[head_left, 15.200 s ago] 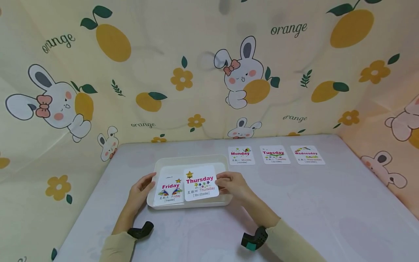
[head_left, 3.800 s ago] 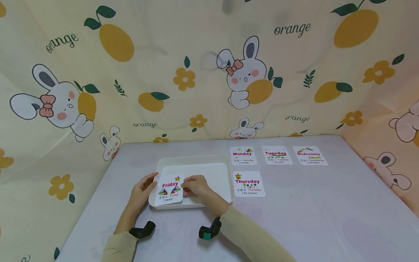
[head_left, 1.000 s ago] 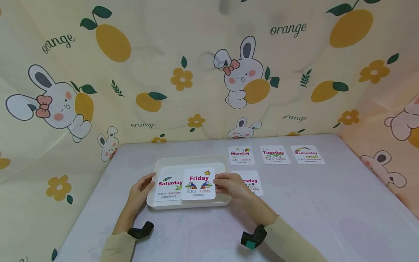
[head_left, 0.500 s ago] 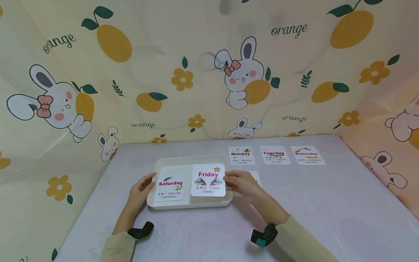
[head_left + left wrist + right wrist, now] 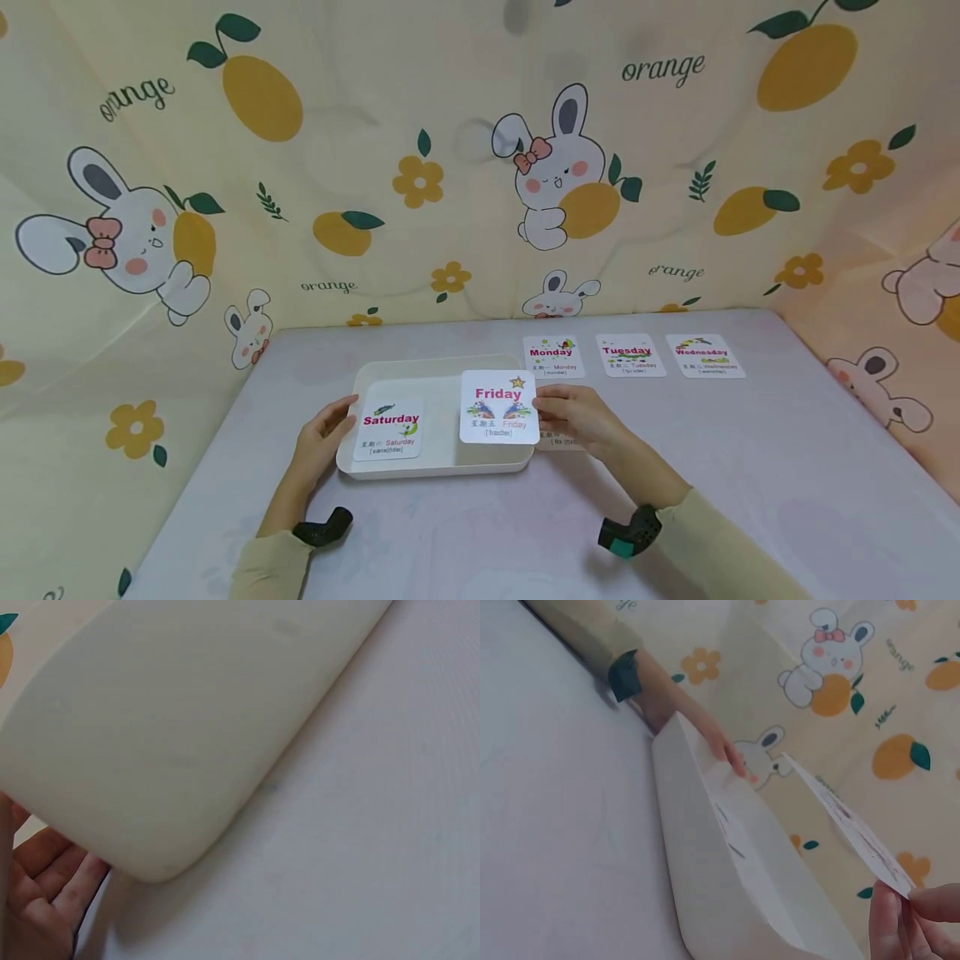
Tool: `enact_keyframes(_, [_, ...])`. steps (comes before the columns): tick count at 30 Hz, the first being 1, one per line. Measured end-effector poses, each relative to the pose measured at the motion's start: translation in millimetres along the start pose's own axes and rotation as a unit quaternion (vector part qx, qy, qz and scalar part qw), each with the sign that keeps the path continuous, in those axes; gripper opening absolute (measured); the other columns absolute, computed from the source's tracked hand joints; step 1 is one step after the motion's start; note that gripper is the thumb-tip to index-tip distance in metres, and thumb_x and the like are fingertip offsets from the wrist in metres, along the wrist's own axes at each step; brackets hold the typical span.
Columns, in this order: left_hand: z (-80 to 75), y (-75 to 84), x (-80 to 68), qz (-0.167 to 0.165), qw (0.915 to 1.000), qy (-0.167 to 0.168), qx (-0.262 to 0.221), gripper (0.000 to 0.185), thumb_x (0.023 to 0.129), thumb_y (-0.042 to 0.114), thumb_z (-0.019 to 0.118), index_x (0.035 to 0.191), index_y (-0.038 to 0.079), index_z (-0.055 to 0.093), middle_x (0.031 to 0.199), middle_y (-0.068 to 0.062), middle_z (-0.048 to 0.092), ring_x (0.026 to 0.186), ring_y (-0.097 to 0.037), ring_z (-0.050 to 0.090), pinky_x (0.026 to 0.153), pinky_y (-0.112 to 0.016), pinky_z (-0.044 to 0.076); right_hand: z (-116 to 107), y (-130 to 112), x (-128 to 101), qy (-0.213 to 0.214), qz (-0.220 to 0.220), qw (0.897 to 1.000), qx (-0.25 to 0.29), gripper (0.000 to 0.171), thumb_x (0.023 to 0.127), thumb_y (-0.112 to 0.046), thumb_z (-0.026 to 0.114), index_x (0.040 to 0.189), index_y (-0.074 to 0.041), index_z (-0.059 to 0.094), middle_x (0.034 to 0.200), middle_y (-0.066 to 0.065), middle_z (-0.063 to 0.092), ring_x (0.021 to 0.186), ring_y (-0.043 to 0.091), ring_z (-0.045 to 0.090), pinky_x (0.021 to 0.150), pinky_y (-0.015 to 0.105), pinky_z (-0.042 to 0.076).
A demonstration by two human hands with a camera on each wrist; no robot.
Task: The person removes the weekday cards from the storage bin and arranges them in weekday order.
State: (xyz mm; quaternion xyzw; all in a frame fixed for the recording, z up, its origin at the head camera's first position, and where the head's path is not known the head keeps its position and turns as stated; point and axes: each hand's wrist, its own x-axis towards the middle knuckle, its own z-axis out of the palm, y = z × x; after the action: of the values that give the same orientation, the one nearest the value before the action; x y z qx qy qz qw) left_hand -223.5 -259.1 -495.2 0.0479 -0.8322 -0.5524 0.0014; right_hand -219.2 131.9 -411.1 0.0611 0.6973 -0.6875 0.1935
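Observation:
My right hand [image 5: 581, 418] pinches the right edge of a white Friday flashcard [image 5: 498, 407] between thumb and fingers. In the right wrist view the Friday flashcard [image 5: 847, 829] tilts up above the tray. In the head view it overlaps the right end of the white tray [image 5: 442, 467]. A Saturday flashcard [image 5: 391, 432] lies face up at the tray's left end. My left hand [image 5: 322, 437] holds the tray's left end, thumb at the rim; fingers [image 5: 67, 877] show past the tray's edge in the left wrist view.
Monday [image 5: 553, 358], Tuesday [image 5: 631, 357] and Wednesday [image 5: 705, 357] flashcards lie in a row along the table's far side. A Thursday flashcard [image 5: 561, 442] lies right of the tray, mostly hidden behind my right hand. A patterned cloth [image 5: 450, 167] hangs behind the table.
The Thursday flashcard went from my right hand to the table. Since then my right hand has drawn the Friday flashcard off the Saturday one, rightward and up. The left hand stays put.

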Motion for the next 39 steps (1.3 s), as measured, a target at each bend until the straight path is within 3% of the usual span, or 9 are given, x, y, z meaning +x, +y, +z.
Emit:
enact_keyframes(20, [-0.3, -1.0, -1.1, -0.001, 1.0, -0.004, 0.0, 0.044, 0.099, 0.023, 0.052, 0.142, 0.014, 0.046, 0.154, -0.01, 0.04, 0.145, -0.028, 0.037, 0.118, -0.043, 0.031, -42, 4, -7, 0.006, 0.011, 0.999, -0.053, 0.045, 0.096, -0.016, 0.056, 0.132, 0.01, 0.048, 0.098, 0.002, 0.068, 0.077, 0.006, 0.063, 0.071, 0.015, 0.055])
enact_keyframes(39, [0.6, -3.0, 0.9, -0.004, 1.0, -0.002, -0.001, 0.043, 0.099, 0.024, 0.053, 0.141, 0.014, 0.047, 0.153, -0.01, 0.041, 0.144, -0.028, 0.038, 0.118, -0.042, 0.032, -77, 8, -11, 0.004, 0.008, 0.996, -0.094, 0.046, 0.096, -0.019, 0.057, 0.131, 0.009, 0.048, 0.094, -0.005, 0.068, 0.081, 0.006, 0.063, 0.074, 0.017, 0.056])
